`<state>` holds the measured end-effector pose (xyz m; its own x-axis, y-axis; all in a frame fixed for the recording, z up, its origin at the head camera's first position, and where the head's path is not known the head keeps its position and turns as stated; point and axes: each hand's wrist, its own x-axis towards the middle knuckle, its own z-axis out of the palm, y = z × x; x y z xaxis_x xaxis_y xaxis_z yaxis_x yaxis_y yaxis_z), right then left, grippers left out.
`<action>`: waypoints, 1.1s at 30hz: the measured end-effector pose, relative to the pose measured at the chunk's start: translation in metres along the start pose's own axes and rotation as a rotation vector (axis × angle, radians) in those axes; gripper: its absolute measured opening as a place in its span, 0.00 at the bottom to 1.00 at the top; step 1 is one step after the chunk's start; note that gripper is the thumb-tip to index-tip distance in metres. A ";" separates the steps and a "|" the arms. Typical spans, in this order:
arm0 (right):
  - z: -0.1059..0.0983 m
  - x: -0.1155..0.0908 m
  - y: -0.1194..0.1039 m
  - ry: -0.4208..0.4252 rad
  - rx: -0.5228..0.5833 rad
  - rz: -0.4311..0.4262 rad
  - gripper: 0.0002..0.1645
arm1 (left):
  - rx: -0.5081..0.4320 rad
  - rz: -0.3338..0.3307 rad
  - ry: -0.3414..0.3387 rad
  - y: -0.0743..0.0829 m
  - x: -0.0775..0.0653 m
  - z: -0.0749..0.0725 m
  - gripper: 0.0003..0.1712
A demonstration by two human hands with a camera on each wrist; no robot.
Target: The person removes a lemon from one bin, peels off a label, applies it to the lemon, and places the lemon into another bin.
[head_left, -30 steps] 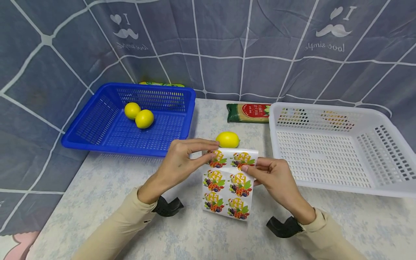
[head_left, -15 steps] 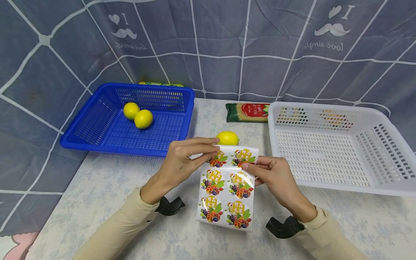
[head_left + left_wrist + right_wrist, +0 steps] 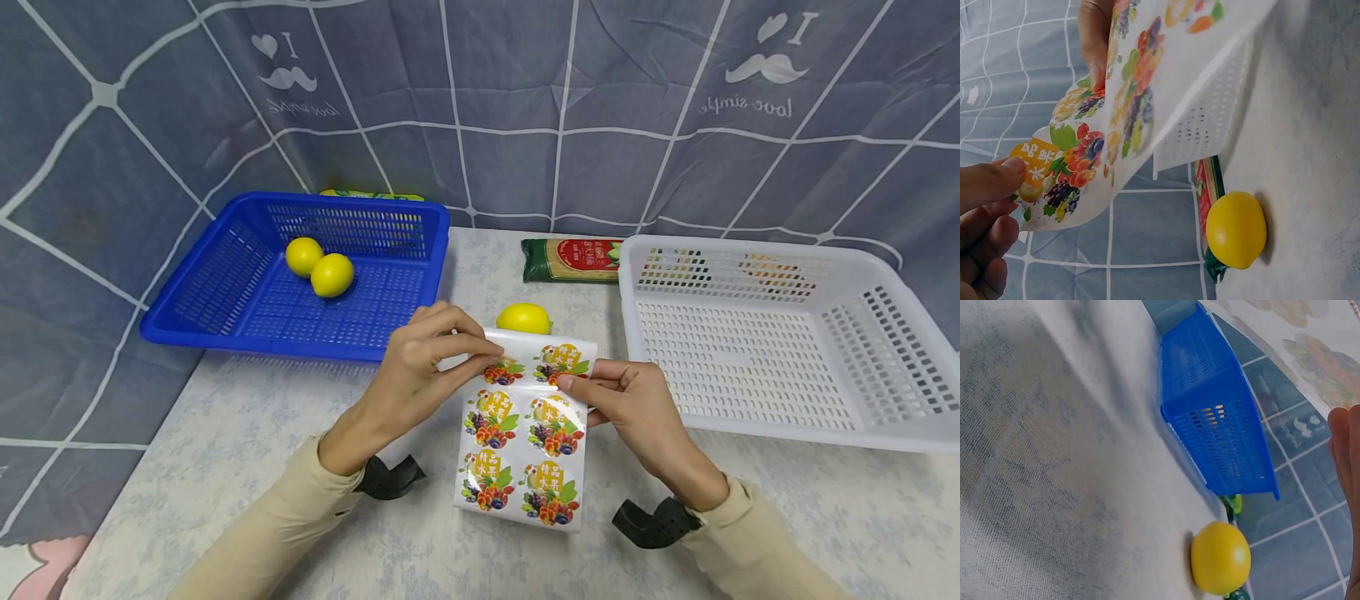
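A white sheet of round fruit stickers (image 3: 553,427) is held up between both hands, sloping down toward the person in the head view. My left hand (image 3: 420,358) pinches its top left corner at a sticker; in the left wrist view the thumb (image 3: 1007,175) lies over that sticker's yellow label, and the sheet's edge bends there. At the right edge, my right hand (image 3: 637,408) grips the sheet, thumb on its face and fingers behind. A yellow lemon (image 3: 522,317) lies on the table just beyond the sheet's top edge.
At the left stands a blue basket (image 3: 431,312) with two lemons (image 3: 332,275) in it. A white basket (image 3: 633,333) is at the right. Between them, toward the back, lies a green and red noodle packet (image 3: 573,259). A tile-patterned curtain (image 3: 517,100) hangs behind the table.
The sheet has come up closer to the head camera and its lower edge has shifted toward the person. The left hand's fingers have shifted at the top left corner; the right hand keeps its grip.
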<state>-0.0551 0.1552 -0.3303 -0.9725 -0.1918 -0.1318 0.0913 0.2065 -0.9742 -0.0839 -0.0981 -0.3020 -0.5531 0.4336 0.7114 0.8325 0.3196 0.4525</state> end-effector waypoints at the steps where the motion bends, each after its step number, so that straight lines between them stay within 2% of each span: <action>1: 0.000 0.000 0.000 -0.003 0.005 0.004 0.17 | -0.009 -0.006 -0.004 0.000 0.000 0.000 0.09; 6: -0.001 0.000 0.001 -0.004 0.024 0.013 0.18 | -0.112 -0.074 -0.017 0.000 0.000 -0.004 0.11; 14: 0.003 0.000 0.012 -0.055 0.010 0.090 0.19 | -0.298 -0.303 -0.064 0.002 -0.002 -0.008 0.07; 18: 0.010 0.000 0.027 -0.139 -0.013 0.120 0.18 | -0.312 -0.384 -0.074 0.000 -0.002 -0.008 0.06; 24: 0.018 -0.001 0.049 -0.280 0.041 0.170 0.19 | -0.295 -0.461 -0.069 -0.004 -0.002 -0.007 0.05; 28: 0.018 0.000 0.058 -0.324 0.048 0.176 0.16 | -0.300 -0.486 -0.060 -0.006 -0.003 -0.006 0.05; 33: 0.017 0.001 0.061 -0.340 -0.028 0.158 0.16 | -0.293 -0.512 -0.046 -0.006 -0.002 -0.006 0.04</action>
<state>-0.0466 0.1509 -0.3927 -0.8196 -0.4624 -0.3384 0.2242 0.2847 -0.9320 -0.0876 -0.1058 -0.3030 -0.8823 0.3234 0.3419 0.4292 0.2545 0.8666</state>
